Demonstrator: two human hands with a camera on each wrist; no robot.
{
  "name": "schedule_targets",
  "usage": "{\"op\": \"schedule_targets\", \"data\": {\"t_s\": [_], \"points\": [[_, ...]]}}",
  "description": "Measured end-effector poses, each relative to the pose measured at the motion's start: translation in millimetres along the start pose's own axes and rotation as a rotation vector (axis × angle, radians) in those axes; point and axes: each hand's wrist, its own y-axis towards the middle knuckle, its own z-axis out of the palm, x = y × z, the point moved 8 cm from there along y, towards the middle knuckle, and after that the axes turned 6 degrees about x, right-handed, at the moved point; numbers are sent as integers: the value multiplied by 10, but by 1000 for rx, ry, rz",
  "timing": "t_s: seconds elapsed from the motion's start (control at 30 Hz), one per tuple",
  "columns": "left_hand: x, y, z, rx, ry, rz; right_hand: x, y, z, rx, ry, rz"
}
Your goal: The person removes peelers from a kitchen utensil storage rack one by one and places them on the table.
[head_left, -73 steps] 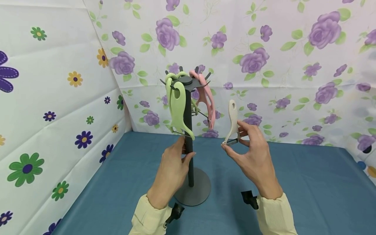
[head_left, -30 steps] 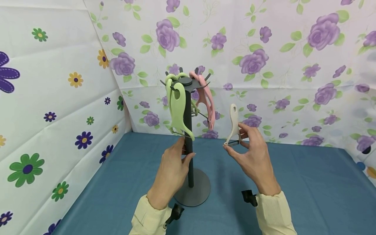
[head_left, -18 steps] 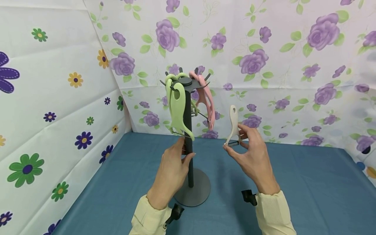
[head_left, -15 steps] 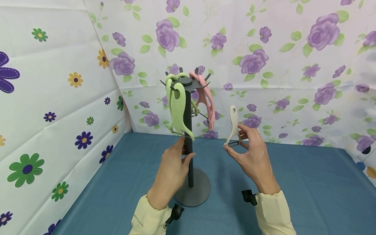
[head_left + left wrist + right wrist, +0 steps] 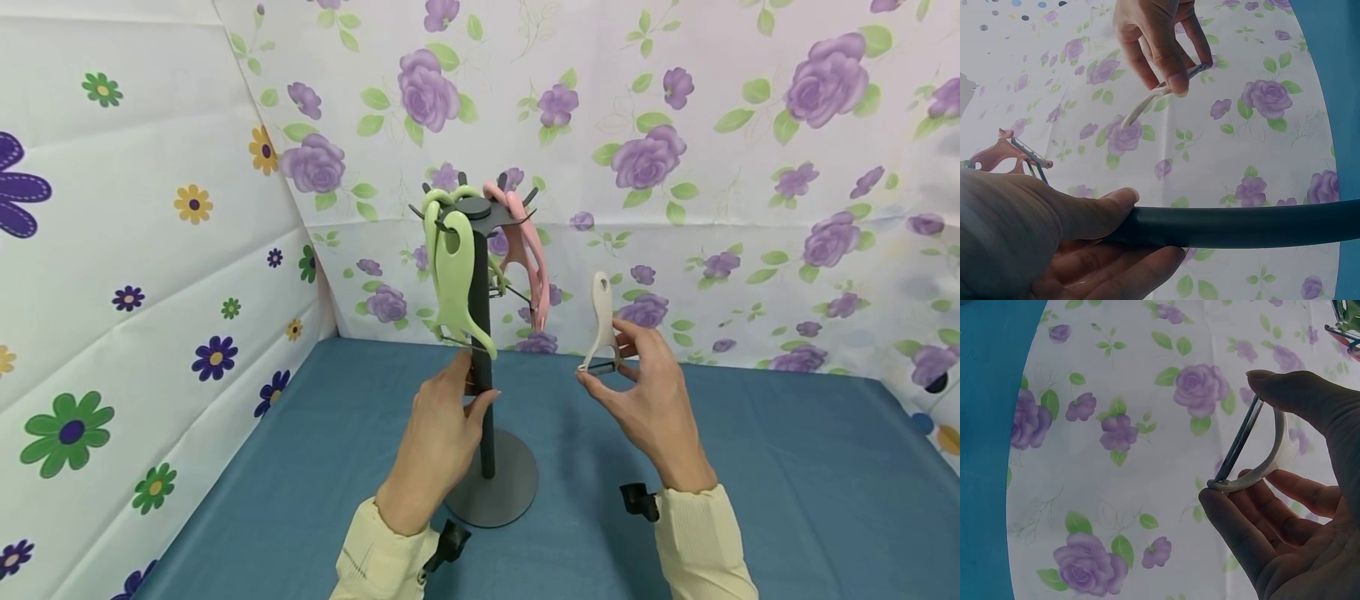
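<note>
My left hand grips the dark pole of an upright stand, thumb on one side and fingers on the other; the left wrist view shows the same pole in its grasp. My right hand pinches a white peeler by its blade end, handle pointing up, to the right of the stand and apart from it. In the right wrist view, thumb and index finger sit at the two ends of the peeler's blade. Green peelers and pink peelers hang from the stand's hooks.
The stand's round grey base rests on a blue tablecloth. Behind it hangs a backdrop with purple flowers, and a white flowered sheet stands at the left. A black wrist mount is by the right sleeve.
Over the last couple of seconds my right hand has lowered the white peeler slightly, then shifted it a little to the right. My left hand and the stand have stayed in place.
</note>
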Motion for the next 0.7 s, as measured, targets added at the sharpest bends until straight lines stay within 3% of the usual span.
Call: {"op": "schedule_targets", "data": {"t_s": [0.7], "points": [[2,4,5,3,8,-4,-103,7,34,16,-6,14]]}}
